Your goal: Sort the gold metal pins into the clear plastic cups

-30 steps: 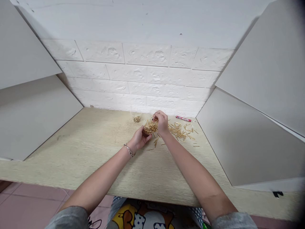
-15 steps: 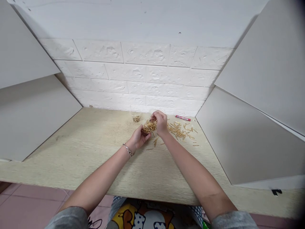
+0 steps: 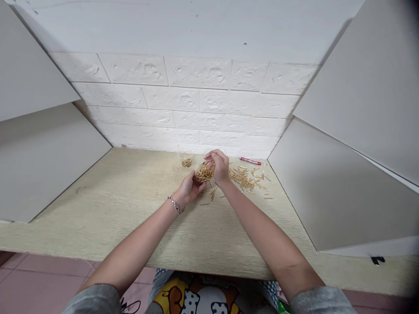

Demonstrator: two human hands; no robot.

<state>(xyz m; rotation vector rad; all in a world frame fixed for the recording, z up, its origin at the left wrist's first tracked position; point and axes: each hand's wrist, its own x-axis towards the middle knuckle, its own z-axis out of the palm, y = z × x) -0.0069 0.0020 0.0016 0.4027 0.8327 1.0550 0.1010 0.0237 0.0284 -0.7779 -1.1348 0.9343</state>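
Near the middle of the table, my left hand (image 3: 190,188) is wrapped round a clear cup (image 3: 198,178) tipped toward the right, full of small gold pins. My right hand (image 3: 220,165) is at the cup's mouth, its fingers curved over the pins (image 3: 207,171); whether it grips any is too small to tell. Loose gold pins (image 3: 241,178) lie scattered on the table to the right of my right hand. Behind my left hand a second clear cup (image 3: 186,162) stands upright with small gold pieces at its bottom.
A red marker-like tube (image 3: 250,161) lies at the back right by the white brick-patterned wall (image 3: 203,104). Pale panels (image 3: 353,187) stand at both sides of the wooden table (image 3: 209,235). A small black piece (image 3: 377,260) is at the front right.
The fingers of my right hand have spread a little and shifted slightly left over the cup's mouth. My left hand still holds the cup in nearly the same place.
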